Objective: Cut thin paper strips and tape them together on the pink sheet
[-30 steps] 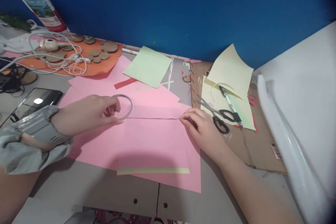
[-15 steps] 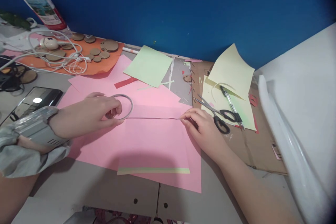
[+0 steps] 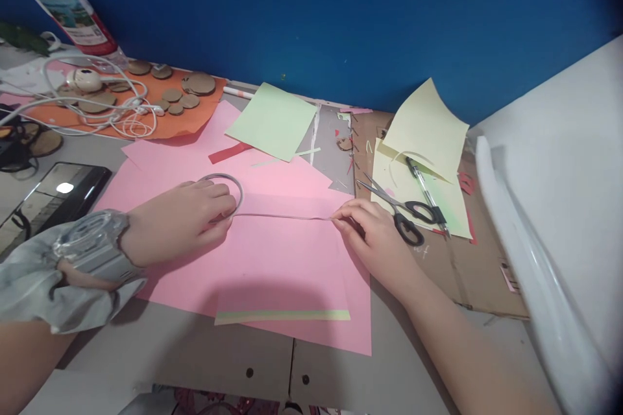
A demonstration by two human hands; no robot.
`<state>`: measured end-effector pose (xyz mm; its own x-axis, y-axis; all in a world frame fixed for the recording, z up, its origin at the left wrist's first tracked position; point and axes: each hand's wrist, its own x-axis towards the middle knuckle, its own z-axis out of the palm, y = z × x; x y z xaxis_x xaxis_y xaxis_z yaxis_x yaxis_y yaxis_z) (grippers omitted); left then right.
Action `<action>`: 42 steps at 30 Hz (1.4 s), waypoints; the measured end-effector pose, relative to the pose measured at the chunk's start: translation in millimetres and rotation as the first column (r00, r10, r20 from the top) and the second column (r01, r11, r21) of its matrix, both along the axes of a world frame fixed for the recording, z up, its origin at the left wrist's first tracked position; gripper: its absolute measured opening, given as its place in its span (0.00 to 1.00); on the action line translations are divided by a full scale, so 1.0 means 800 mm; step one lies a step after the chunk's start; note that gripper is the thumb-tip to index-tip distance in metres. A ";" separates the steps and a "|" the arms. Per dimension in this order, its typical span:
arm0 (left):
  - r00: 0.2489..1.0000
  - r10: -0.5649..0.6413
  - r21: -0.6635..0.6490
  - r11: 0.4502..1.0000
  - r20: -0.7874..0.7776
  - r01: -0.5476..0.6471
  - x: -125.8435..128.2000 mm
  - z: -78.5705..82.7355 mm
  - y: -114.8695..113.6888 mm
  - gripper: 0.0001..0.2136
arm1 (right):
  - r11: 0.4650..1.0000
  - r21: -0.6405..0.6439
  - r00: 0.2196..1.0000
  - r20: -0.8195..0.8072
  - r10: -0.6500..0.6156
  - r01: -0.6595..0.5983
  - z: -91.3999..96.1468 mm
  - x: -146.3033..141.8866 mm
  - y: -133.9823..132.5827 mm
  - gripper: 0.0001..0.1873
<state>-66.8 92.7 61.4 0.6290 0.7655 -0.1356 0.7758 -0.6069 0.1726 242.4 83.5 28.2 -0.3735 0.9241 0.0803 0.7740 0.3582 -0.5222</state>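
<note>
A thin greyish paper strip (image 3: 280, 215) stretches straight between my hands over a large pink sheet (image 3: 292, 259). At its left it curves into a loop (image 3: 238, 185) behind my left hand (image 3: 202, 214), whose fingers are closed on it. Thumb and forefinger of my right hand (image 3: 365, 224) pinch the strip's other end. A pink paper piece edged with a pale green and yellow strip (image 3: 282, 316) lies below the taut part. Just right of my right hand are black-handled scissors (image 3: 403, 207), blades pointing up and left.
At the back stands a light green sheet (image 3: 272, 120) near a red strip (image 3: 228, 153). To the right, pale yellow paper (image 3: 428, 130) and a pen (image 3: 426, 191) rest on cardboard (image 3: 477, 279). A phone (image 3: 58, 198), tangled earphones (image 3: 131, 113), cardboard discs (image 3: 197, 83) and a bottle (image 3: 73, 13) are left.
My left hand has shifted slightly right and rolled, with its fingers curling further around the loop. My right hand keeps its pinch. The whole view has shifted a little.
</note>
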 end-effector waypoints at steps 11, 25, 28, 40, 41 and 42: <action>0.970 0.214 -0.015 0.976 -0.118 -0.217 0.001 0.002 0.001 0.11 | 0.998 0.061 0.994 -0.111 -0.004 0.011 0.000 0.006 -0.006 0.06; 0.955 0.285 -0.042 0.956 -0.082 -0.289 0.008 -0.002 0.002 0.16 | 0.990 0.136 0.993 -0.117 -0.010 0.026 0.003 0.005 -0.013 0.08; 0.963 0.261 -0.013 0.965 -0.075 -0.262 0.007 -0.003 0.002 0.14 | 0.991 0.132 0.994 -0.112 -0.020 0.034 0.005 0.005 -0.014 0.08; 0.864 0.445 0.170 0.856 0.237 -0.487 0.053 -0.002 0.004 0.12 | 0.844 0.508 0.985 -0.104 -0.139 0.172 0.016 0.024 -0.019 0.08; 0.841 0.453 0.174 0.840 0.295 -0.514 0.056 -0.006 0.008 0.11 | 0.818 0.554 0.988 -0.082 -0.132 0.155 0.017 0.026 -0.020 0.09; 0.817 0.458 0.174 0.825 0.351 -0.537 0.059 -0.010 0.012 0.11 | 0.796 0.591 0.992 -0.056 -0.116 0.127 0.018 0.027 -0.021 0.09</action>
<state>-19.8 102.4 53.3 0.1310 0.9645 0.2294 0.9235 -0.2028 0.3255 264.0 66.6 42.7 -0.2549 0.7317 0.6322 0.8255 0.5052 -0.2518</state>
